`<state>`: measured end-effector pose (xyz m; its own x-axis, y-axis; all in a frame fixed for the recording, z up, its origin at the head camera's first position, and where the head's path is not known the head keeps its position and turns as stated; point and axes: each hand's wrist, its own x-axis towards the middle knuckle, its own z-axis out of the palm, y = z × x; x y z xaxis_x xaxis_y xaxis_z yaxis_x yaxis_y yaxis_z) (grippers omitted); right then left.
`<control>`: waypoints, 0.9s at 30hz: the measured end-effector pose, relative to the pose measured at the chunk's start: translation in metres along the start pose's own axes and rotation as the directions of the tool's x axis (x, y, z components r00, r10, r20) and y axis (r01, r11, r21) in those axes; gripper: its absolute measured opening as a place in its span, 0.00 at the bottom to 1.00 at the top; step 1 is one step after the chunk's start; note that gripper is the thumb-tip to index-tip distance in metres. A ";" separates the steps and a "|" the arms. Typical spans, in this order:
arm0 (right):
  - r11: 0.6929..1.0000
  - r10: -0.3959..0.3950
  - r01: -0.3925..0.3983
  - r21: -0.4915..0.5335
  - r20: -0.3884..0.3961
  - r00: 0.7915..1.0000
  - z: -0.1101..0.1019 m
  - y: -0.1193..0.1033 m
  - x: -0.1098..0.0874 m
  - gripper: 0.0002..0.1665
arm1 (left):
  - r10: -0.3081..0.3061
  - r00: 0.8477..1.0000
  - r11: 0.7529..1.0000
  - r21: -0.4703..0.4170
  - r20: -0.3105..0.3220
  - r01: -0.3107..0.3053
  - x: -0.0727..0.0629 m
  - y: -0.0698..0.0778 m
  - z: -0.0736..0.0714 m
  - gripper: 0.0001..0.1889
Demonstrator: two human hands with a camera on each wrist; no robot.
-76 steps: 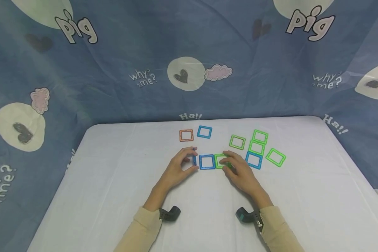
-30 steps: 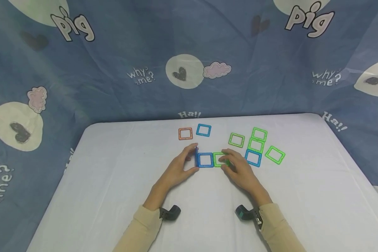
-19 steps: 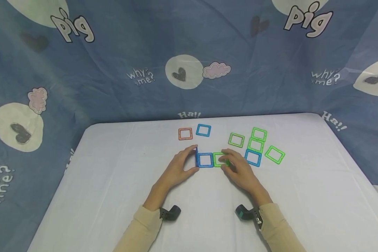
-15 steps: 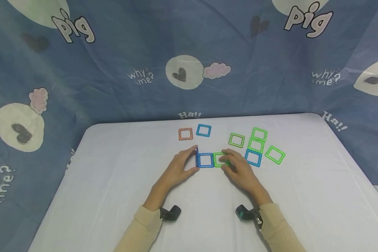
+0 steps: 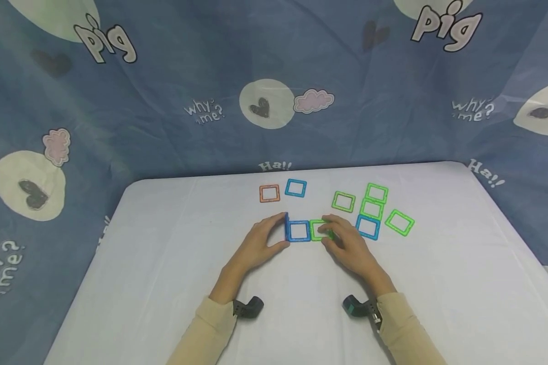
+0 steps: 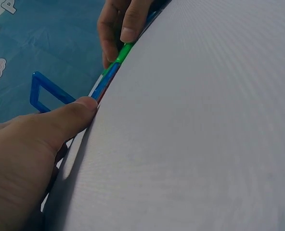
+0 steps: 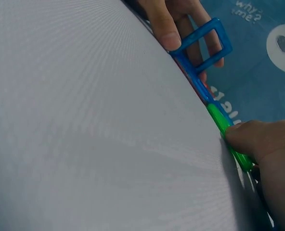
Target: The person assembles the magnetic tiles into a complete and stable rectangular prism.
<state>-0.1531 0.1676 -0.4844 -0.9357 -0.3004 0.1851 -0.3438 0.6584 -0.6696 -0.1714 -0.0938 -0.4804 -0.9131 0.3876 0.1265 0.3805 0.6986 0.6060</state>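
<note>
In the head view, a blue square magnetic tile (image 5: 286, 228) stands upright along the left edge of a flat blue square tile (image 5: 299, 240). My left hand (image 5: 258, 241) pinches the upright tile, thumb at its near lower corner and a fingertip at its far side. A green square tile (image 5: 312, 230) lies flat against the flat blue one's right edge. Thumb and fingers of my right hand (image 5: 349, 248) grip that green tile and cover its right part. The right wrist view shows the upright blue tile (image 7: 224, 41) rising from the row, left thumb at its base.
Behind the hands lie an orange tile (image 5: 262, 193) and a blue tile (image 5: 295, 195). To the right are a lone green tile (image 5: 342, 209), two joined green tiles (image 5: 374, 201) touching a blue tile (image 5: 367, 236), and a turned green tile (image 5: 396, 229). A white cloth (image 5: 164, 284) covers the table.
The upright blue tile has moved right with my left hand, from a small gap to contact with the flat blue tile's edge. Some left fingers have drawn back from it. My right hand stays on the green tile.
</note>
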 end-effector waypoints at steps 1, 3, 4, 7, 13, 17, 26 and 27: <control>1.000 -0.001 0.001 0.000 -0.001 1.000 0.000 0.000 0.000 0.14 | 0.001 1.000 1.000 0.001 -0.001 -0.001 0.000 0.000 0.000 0.38; 1.000 -0.002 0.002 0.001 -0.003 1.000 0.001 0.000 0.000 0.14 | 0.004 1.000 1.000 0.007 -0.003 -0.004 0.000 0.000 0.000 0.38; 1.000 -0.003 0.003 0.000 -0.005 1.000 0.001 0.000 0.000 0.14 | 0.003 1.000 1.000 0.010 -0.003 -0.003 0.000 0.000 0.000 0.38; 1.000 -0.007 0.007 -0.005 -0.008 1.000 0.001 0.001 0.001 0.14 | -0.001 1.000 1.000 0.014 -0.003 0.001 0.000 0.001 -0.001 0.38; 0.999 0.014 -0.013 0.040 -0.009 1.000 -0.001 0.002 -0.001 0.15 | -0.016 1.000 1.000 0.007 0.001 0.016 0.000 0.002 0.000 0.38; 0.997 0.003 0.001 0.081 -0.049 0.999 -0.004 0.004 -0.002 0.14 | -0.020 1.000 1.000 0.012 -0.006 0.020 0.000 0.002 0.001 0.38; 0.999 -0.048 0.053 0.007 -0.334 0.941 -0.012 0.011 0.000 0.12 | -0.010 1.000 1.000 0.010 -0.009 0.010 -0.001 0.001 0.000 0.37; 0.999 -0.033 0.031 -0.012 -0.375 0.926 -0.013 0.012 0.001 0.11 | -0.008 1.000 1.000 0.009 -0.008 0.008 -0.001 0.001 0.000 0.37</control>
<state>-0.1588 0.1842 -0.4834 -0.8853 -0.0411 0.4633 -0.3734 0.6568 -0.6552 -0.1702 -0.0928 -0.4798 -0.9172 0.3774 0.1280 0.3746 0.7071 0.5997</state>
